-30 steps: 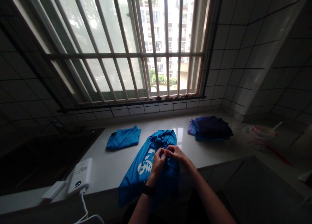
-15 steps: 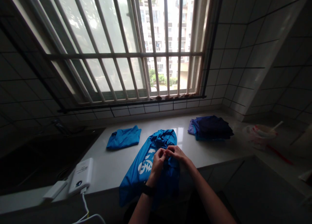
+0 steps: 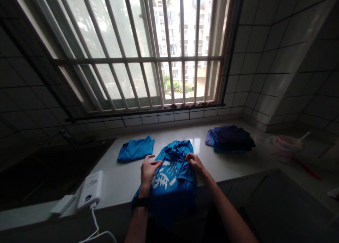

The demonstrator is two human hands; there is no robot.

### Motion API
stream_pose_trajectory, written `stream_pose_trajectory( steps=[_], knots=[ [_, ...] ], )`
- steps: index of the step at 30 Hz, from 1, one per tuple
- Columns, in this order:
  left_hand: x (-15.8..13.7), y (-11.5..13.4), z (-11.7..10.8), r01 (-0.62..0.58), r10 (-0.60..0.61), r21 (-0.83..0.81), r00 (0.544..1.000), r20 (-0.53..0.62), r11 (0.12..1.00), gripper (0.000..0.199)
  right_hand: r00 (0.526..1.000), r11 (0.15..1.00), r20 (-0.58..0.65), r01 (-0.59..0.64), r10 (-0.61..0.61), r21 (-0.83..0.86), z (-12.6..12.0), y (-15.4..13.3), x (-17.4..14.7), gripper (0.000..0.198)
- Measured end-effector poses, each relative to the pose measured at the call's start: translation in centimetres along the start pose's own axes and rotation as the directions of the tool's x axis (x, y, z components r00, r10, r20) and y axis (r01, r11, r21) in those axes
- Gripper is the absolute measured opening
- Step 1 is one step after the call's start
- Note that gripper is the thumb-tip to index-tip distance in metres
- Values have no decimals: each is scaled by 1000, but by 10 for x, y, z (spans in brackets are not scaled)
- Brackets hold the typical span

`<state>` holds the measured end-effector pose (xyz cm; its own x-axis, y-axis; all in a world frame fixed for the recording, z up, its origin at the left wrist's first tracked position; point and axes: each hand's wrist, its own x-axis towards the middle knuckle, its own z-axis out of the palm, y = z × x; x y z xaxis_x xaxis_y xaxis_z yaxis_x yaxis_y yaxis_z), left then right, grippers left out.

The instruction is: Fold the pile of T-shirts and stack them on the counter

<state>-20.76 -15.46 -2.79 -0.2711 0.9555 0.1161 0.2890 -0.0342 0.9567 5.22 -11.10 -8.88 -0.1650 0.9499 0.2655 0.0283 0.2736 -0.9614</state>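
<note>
A blue T-shirt [image 3: 182,197] with white printing lies rumpled over the counter's front edge, its lower part hanging down. On its left edge is my left hand [image 3: 148,170], thumb against the cloth and forefinger stretched out apart from it. My right hand [image 3: 194,162] has its fingers curled and pinched on the shirt's right edge, near the bunched upper part. A dark band circles my left wrist. Left of the shirt, a folded blue cloth [image 3: 136,149] lies flat on the counter.
A pile of folded dark and purple clothes [image 3: 231,139] sits at the right on the counter [image 3: 116,183]. A white power bank [image 3: 90,189] with a cable lies near the dark sink [image 3: 53,165]. A plastic-wrapped bowl [image 3: 287,144] stands far right, below the barred window [image 3: 137,60].
My hands were together over the shirt's middle; now they are apart, the left moved left and the right slightly right. The shirt is spread wider and more of its print shows.
</note>
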Motion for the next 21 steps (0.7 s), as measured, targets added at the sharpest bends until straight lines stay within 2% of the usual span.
stream_pose_trajectory(
  steps=[3,6,9,13,16,19,21],
  knots=[
    [3,-5,-7,-43,58,304,998,-40,952,43,1000,1000,2,2,-2,-10,0,-2,-1,23],
    [5,-14,-5,-166,140,454,986,92,876,28,1000,1000,-16,15,-15,-24,-1,-3,-2,24],
    [2,-23,1,-266,179,442,957,230,857,22,1000,1000,-18,23,-23,-15,-1,-4,-3,24],
    [-4,-25,0,-226,109,471,959,263,853,11,998,998,-34,59,-58,23,0,-4,-2,24],
    [-4,-17,-2,-206,61,519,958,282,829,9,999,998,-27,24,-22,52,0,-5,-2,25],
    [4,-7,4,-257,139,495,955,263,830,19,1000,999,-27,3,-2,41,1,-7,-2,26],
    [10,-3,13,-335,221,425,930,295,841,31,999,1000,-34,10,-9,23,1,-9,-3,25]
  ],
)
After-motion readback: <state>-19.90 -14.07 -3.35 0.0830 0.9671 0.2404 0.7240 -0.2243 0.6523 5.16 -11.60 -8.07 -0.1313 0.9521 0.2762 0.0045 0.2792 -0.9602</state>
